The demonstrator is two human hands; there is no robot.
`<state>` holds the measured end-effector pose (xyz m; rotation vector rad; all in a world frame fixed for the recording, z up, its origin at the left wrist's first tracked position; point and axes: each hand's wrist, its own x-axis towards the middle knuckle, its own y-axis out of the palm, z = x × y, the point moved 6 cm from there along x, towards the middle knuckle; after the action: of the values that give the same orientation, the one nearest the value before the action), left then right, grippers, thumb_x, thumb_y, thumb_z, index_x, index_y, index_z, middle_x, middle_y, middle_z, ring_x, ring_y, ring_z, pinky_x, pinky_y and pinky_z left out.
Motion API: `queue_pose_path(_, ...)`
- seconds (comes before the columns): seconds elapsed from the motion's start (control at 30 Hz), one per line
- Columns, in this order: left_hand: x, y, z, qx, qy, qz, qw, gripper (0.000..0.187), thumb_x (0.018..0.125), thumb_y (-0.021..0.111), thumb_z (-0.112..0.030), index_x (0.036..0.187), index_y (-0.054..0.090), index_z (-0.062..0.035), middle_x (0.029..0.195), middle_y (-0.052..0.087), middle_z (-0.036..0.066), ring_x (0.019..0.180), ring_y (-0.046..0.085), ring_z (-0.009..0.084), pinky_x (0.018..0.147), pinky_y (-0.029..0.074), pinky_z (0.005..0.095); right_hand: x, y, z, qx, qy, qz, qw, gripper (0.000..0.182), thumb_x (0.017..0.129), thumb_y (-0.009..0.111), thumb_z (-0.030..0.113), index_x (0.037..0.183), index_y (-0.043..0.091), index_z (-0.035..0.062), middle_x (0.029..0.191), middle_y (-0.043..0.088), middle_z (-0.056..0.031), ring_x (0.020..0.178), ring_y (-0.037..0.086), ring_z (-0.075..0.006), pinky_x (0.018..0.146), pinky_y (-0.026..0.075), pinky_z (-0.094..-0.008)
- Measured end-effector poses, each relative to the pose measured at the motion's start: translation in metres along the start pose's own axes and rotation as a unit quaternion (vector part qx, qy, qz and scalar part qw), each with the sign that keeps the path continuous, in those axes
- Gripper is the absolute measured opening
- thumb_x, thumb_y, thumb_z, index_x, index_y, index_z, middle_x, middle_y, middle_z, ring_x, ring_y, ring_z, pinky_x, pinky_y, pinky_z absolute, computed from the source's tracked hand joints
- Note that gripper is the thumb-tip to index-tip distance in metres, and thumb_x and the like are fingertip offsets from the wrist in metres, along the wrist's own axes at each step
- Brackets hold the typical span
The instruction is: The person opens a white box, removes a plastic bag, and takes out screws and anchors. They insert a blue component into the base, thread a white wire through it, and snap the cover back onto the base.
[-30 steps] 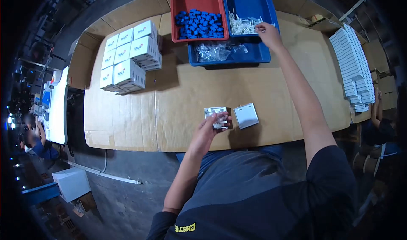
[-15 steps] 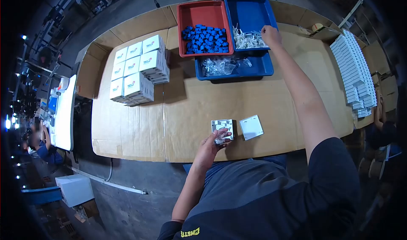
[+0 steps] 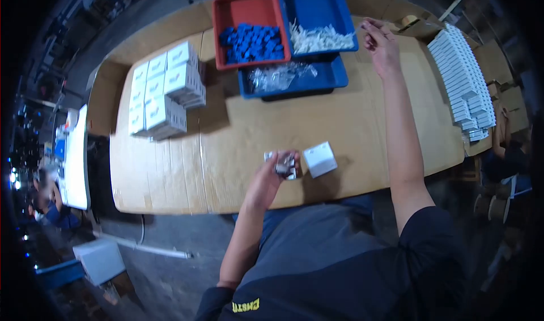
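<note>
My left hand (image 3: pixel 265 182) is closed around a small clear plastic bag (image 3: pixel 285 163), held over a small open white box (image 3: pixel 292 173) that it partly covers. A square white lid (image 3: pixel 320 159) lies just right of that box. Off the right side of the blue tray (image 3: pixel 317 9) with white plastic pieces (image 3: pixel 320 39), my right hand (image 3: pixel 384 47) is raised with its fingertips pinched together. Blur hides what is between those fingertips.
A red tray (image 3: pixel 246 6) of blue pieces (image 3: pixel 252 43) stands at the back, beside a lower blue tray (image 3: pixel 340 74) of clear bags (image 3: pixel 277 77). White boxes (image 3: pixel 164 108) are stacked at left, more boxes (image 3: pixel 462 74) at right. Other people sit at both sides.
My right hand has come out of the tray of white pieces and moved right. My left hand stays at the box with the bag. The whole view has shifted slightly.
</note>
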<state>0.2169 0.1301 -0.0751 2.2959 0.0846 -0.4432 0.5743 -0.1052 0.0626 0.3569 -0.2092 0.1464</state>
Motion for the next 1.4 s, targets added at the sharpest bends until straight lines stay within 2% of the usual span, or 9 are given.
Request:
queue_pose_path(0.33, 0.022, 0.047, -0.041, -0.040, 0.020, 0.036, 0.998, 0.057, 0.112, 0.042, -0.045, 0.142, 0.054, 0.0024, 0.131, 0.068, 0.016, 0.110, 0.069, 0.0246, 0.098, 0.055, 0.0386, -0.161, 0.095, -0.009, -0.097, 0.098, 0.195, 0.971, 0.009, 0.094, 0.075, 0.005, 0.104, 0.074, 0.0033, 0.093, 0.074, -0.0025, 0.075, 0.059, -0.0046, 0.067, 0.047, -0.0214)
queue_pose_path(0.6, 0.014, 0.047, -0.041, -0.033, 0.010, 0.005, 0.999, 0.057, 0.112, 0.043, -0.045, 0.140, 0.056, 0.0026, 0.130, 0.070, 0.017, 0.110, 0.070, 0.0258, 0.099, 0.056, 0.0398, -0.181, 0.118, -0.019, -0.136, 0.140, 0.276, 0.941, 0.012, 0.092, 0.079, 0.007, 0.102, 0.074, 0.0028, 0.088, 0.070, 0.0029, 0.079, 0.059, -0.0019, 0.069, 0.048, -0.0196)
queue_pose_path(0.7, 0.011, 0.043, -0.040, -0.035, 0.018, -0.006, 0.999, 0.056, 0.112, 0.043, -0.045, 0.139, 0.057, 0.0024, 0.129, 0.070, 0.017, 0.110, 0.070, 0.0263, 0.100, 0.055, 0.0402, -0.174, 0.117, -0.016, -0.115, 0.081, 0.257, 0.956, 0.012, 0.092, 0.080, 0.007, 0.102, 0.074, 0.0026, 0.087, 0.069, 0.0033, 0.079, 0.059, -0.0019, 0.070, 0.048, -0.0199)
queue_pose_path(0.9, 0.009, 0.038, -0.038, -0.049, 0.025, 0.006, 0.998, 0.054, 0.111, 0.045, -0.045, 0.138, 0.058, 0.0007, 0.128, 0.070, 0.016, 0.110, 0.070, 0.0265, 0.102, 0.055, 0.0416, -0.179, 0.124, -0.028, -0.203, 0.138, 0.351, 0.904, 0.012, 0.092, 0.080, 0.012, 0.098, 0.075, 0.0021, 0.085, 0.069, 0.0031, 0.076, 0.056, -0.0029, 0.066, 0.044, -0.0212)
queue_pose_path(1.0, 0.010, 0.038, -0.036, -0.052, 0.022, 0.013, 0.998, 0.052, 0.111, 0.047, -0.044, 0.138, 0.059, -0.0007, 0.128, 0.071, 0.015, 0.111, 0.071, 0.0264, 0.099, 0.055, 0.0409, -0.186, 0.138, -0.037, -0.141, 0.081, 0.381, 0.910, 0.010, 0.091, 0.080, 0.012, 0.097, 0.076, 0.0046, 0.084, 0.068, 0.0047, 0.077, 0.054, -0.0037, 0.065, 0.042, -0.0222)
queue_pose_path(1.13, 0.009, 0.038, -0.038, -0.052, 0.031, 0.002, 0.998, 0.047, 0.110, 0.052, -0.041, 0.134, 0.062, -0.0017, 0.124, 0.072, 0.013, 0.111, 0.072, 0.0265, 0.095, 0.057, 0.0400, -0.193, 0.149, -0.039, -0.138, 0.096, 0.423, 0.891, 0.009, 0.091, 0.078, 0.009, 0.098, 0.077, 0.0035, 0.113, 0.070, -0.0036, 0.089, 0.063, -0.0068, 0.077, 0.050, -0.0251)
queue_pose_path(1.23, 0.010, 0.030, -0.037, -0.038, 0.034, -0.010, 0.999, 0.044, 0.109, 0.055, -0.039, 0.130, 0.064, -0.0015, 0.121, 0.072, 0.012, 0.111, 0.072, 0.0266, 0.094, 0.057, 0.0408, -0.196, 0.154, -0.041, -0.149, 0.103, 0.456, 0.871, 0.008, 0.092, 0.077, 0.007, 0.098, 0.078, 0.0032, 0.125, 0.066, -0.0084, 0.102, 0.064, -0.0136, 0.082, 0.053, -0.0292)
queue_pose_path(1.33, 0.009, 0.024, -0.038, -0.029, 0.035, -0.032, 0.998, 0.044, 0.108, 0.058, -0.039, 0.128, 0.065, -0.0009, 0.118, 0.072, 0.012, 0.110, 0.072, 0.0263, 0.095, 0.057, 0.0412, -0.196, 0.161, -0.028, -0.282, 0.015, 0.489, 0.826, 0.013, 0.094, 0.076, 0.016, 0.100, 0.078, 0.0042, 0.129, 0.066, -0.0092, 0.104, 0.066, -0.0161, 0.084, 0.054, -0.0325)
queue_pose_path(1.4, 0.009, 0.020, -0.036, -0.026, 0.032, -0.044, 0.998, 0.045, 0.108, 0.058, -0.040, 0.127, 0.066, -0.0005, 0.117, 0.072, 0.012, 0.109, 0.072, 0.0260, 0.095, 0.057, 0.0412, -0.198, 0.162, -0.031, -0.297, 0.010, 0.505, 0.810, 0.017, 0.095, 0.076, 0.020, 0.101, 0.078, 0.0053, 0.128, 0.066, -0.0090, 0.104, 0.066, -0.0169, 0.084, 0.054, -0.0336)
